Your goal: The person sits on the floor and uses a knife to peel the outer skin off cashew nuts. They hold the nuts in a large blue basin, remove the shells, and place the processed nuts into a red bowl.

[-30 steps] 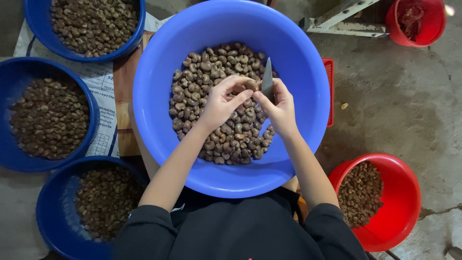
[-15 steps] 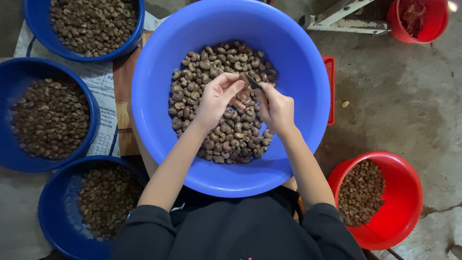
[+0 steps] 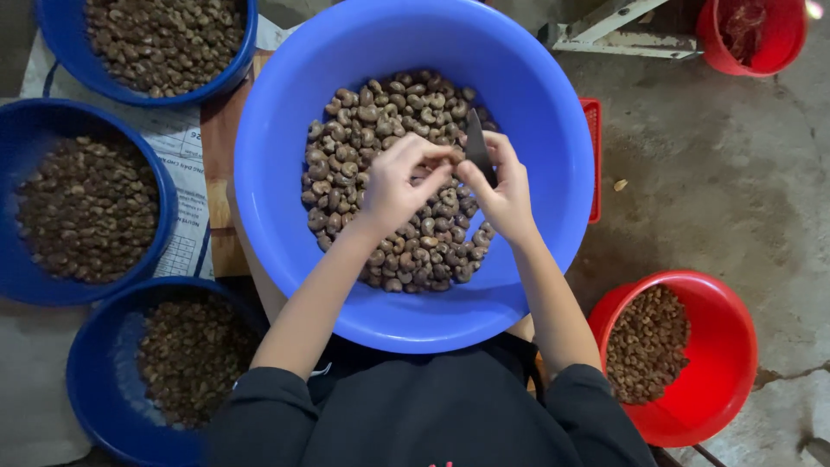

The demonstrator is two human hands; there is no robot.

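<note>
A nut (image 3: 443, 166) is pinched in the left hand (image 3: 399, 183) above the big blue basin (image 3: 285, 156); a dark blade (image 3: 477, 145) is gripped by the right hand (image 3: 503, 192). Much of the heap (image 3: 363, 130) is left unworked.

Take the red bucket (image 3: 692, 363) of nuts at lower right as your landmark. Far to its left you see three dark blue basins (image 3: 35, 156) of brown nuts. Above it, at top right, stands a second red tub (image 3: 778, 43) beside a metal frame (image 3: 614, 35).
</note>
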